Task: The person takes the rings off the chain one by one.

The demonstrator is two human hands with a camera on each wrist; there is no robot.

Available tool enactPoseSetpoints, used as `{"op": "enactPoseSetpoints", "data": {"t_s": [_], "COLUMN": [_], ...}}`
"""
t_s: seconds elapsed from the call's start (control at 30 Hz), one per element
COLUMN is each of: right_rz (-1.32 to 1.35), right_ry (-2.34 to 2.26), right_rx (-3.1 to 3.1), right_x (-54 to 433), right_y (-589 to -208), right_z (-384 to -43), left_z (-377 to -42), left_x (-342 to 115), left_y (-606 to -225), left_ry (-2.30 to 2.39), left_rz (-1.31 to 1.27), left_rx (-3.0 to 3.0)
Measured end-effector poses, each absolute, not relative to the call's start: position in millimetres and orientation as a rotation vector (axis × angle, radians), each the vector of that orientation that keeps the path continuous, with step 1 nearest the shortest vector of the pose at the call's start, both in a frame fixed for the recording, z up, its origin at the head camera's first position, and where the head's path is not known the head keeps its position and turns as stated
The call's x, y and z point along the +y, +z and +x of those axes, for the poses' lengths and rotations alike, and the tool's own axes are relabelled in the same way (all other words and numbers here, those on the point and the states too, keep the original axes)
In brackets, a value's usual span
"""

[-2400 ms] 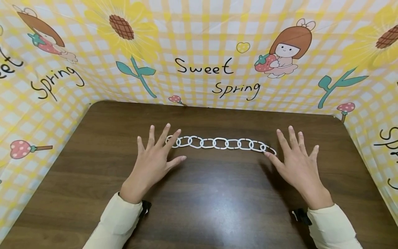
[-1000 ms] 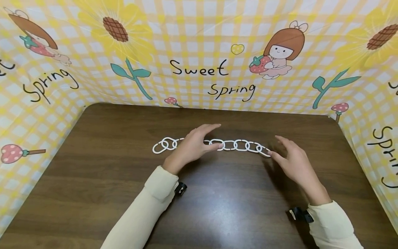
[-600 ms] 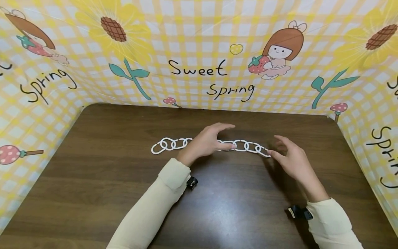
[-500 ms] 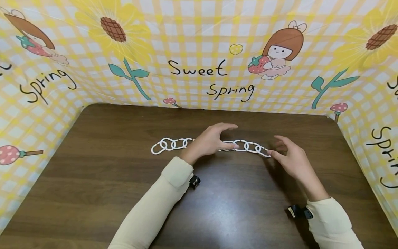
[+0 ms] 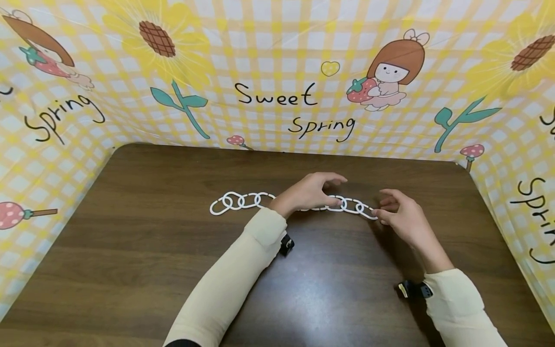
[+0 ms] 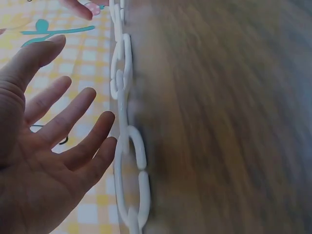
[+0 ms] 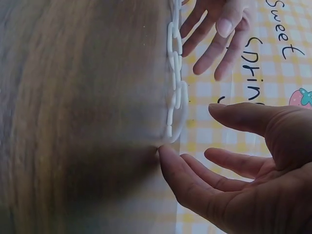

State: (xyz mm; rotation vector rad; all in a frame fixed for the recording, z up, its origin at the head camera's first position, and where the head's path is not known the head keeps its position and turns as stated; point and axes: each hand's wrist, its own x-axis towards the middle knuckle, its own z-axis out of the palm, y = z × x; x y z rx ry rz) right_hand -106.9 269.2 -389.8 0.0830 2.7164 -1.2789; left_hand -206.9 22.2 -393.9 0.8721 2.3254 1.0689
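A white plastic chain (image 5: 249, 200) of large oval links lies across the dark wooden table, part of it hidden under my left hand (image 5: 305, 192) in the head view. That hand hovers over the chain's middle, thumb and fingers spread apart. In the left wrist view, the chain (image 6: 120, 109) runs past the loosely bent fingers (image 6: 100, 129) with nothing between them. At the chain's right end is my right hand (image 5: 406, 219), its fingers relaxed. One fingertip (image 7: 165, 152) reaches the table right beside the end link (image 7: 181, 114), and the thumb stands apart from it.
The brown table (image 5: 130, 270) has rounded back corners. A yellow checked cloth (image 5: 269, 48) with printed flowers and lettering walls it in at the back and sides. A black wrist device (image 5: 286, 244) sits under the left sleeve, another (image 5: 414, 290) by the right sleeve.
My left hand has swept rightward along the chain from its left end, exposing the left links. My right hand has turned inward at the right end, its spread fingers now more bent.
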Motion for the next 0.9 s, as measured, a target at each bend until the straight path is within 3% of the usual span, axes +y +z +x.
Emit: {"op": "enactPoseSetpoints", "data": {"t_s": [0.9], "right_rz": [0.187], "right_ry": [-1.314], "right_rx": [2.66], "right_x": [266], "right_y": [-401], "right_z": [-119], "left_z": [-210], "left_x": [63], "left_y": [-407], "left_ry": [0.977], "left_rz": [0.765], "left_rx": [2.401]}}
